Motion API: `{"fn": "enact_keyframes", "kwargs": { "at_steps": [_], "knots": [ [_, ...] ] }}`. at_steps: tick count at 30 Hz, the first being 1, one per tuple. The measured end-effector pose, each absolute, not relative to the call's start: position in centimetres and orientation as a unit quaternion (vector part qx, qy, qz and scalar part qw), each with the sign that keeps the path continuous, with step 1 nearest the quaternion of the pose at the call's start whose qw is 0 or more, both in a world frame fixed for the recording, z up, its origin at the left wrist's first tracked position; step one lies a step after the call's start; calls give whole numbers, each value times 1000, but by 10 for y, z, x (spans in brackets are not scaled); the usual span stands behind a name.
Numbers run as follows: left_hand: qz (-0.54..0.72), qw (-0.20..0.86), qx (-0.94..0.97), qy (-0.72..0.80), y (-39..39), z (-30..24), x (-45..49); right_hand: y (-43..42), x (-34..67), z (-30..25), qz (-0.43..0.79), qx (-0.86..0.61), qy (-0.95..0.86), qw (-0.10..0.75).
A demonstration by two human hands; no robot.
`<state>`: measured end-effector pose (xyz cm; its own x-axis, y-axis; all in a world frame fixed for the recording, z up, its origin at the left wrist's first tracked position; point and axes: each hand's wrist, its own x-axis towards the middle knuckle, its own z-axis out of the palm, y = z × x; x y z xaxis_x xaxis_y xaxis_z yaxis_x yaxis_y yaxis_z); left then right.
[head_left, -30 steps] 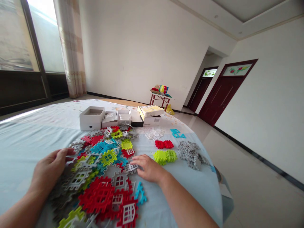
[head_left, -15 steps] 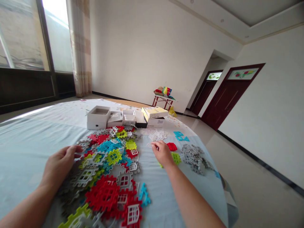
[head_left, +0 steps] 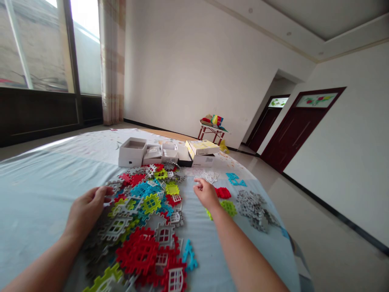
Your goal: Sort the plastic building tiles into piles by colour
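A wide heap of notched plastic building pieces in red, blue, green and grey [head_left: 138, 251] spreads between my hands. My left hand [head_left: 91, 202] rests at the heap's left edge, fingers slightly bent and apart, touching or just over grey pieces. Right of the heap, my right hand [head_left: 206, 194] hovers above the cloth with loosely curled fingers, index and thumb a little apart, and nothing visible in them. Just beyond it lies a small pile of white window pieces [head_left: 209, 176]. Red pieces [head_left: 223, 192] and green pieces [head_left: 228, 208] lie beside my right wrist.
Grey pieces [head_left: 255, 209] form a pile at the right, with blue pieces [head_left: 234, 179] behind. A blue triangular piece [head_left: 189, 255] lies near the heap's front. Open white boxes [head_left: 131, 156] and a yellow-lidded box [head_left: 202, 147] line the back of the cloth-covered table [head_left: 45, 190].
The whole view has shifted slightly rightward. My right hand has drawn a little left of the white window pieces, and its fingers have loosened. My left hand stays at the heap's edge.
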<state>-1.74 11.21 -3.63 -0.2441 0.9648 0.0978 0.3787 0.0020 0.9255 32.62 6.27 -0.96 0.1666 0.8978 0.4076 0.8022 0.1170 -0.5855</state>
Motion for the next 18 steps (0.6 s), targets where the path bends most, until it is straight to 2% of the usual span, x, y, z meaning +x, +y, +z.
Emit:
{"fn": "enact_keyframes", "kwargs": {
  "at_steps": [7, 14, 18],
  "knots": [
    [467, 311, 530, 636, 109, -32, -17, 61, 280, -23, 60, -618, -712, 328],
    [474, 316, 525, 632, 110, -33, -16, 70, 266, -25, 18, -664, -706, 246],
    [459, 286, 546, 640, 116, -41, -20, 70, 267, -25, 10, -665, -709, 236]
  ]
}}
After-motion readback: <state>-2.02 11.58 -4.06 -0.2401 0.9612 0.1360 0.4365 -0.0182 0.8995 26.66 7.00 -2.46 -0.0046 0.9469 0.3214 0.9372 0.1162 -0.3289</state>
